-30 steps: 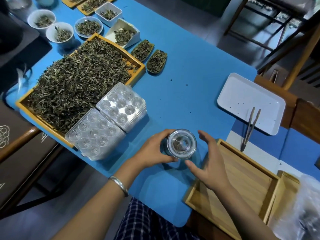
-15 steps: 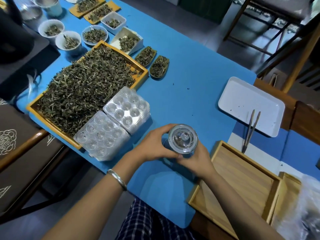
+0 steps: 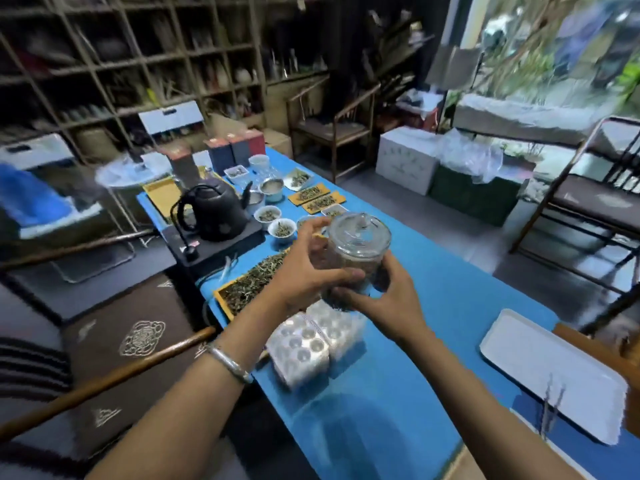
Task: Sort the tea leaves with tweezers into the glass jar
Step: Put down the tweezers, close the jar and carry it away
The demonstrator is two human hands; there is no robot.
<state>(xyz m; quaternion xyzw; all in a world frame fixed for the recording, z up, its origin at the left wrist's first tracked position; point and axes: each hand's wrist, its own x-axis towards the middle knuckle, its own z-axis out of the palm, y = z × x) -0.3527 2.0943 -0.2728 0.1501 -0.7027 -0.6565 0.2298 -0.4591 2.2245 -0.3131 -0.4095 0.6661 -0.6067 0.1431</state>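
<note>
Centre of the frame: glass jar (image 3: 358, 252), lid on, is held up off the blue table (image 3: 433, 341) by both hands. Left hand (image 3: 304, 271) fingers are wrapped round its side; right hand (image 3: 388, 296) fingers are curled under its base. Tweezers (image 3: 550, 405) are seen lower right, on the white tray (image 3: 540, 372), blurred.

Glass jar (image 3: 356, 252) above table (image 3: 433, 296), tweezers (image 3: 550, 405) on tray (image 3: 540, 362) right
</note>
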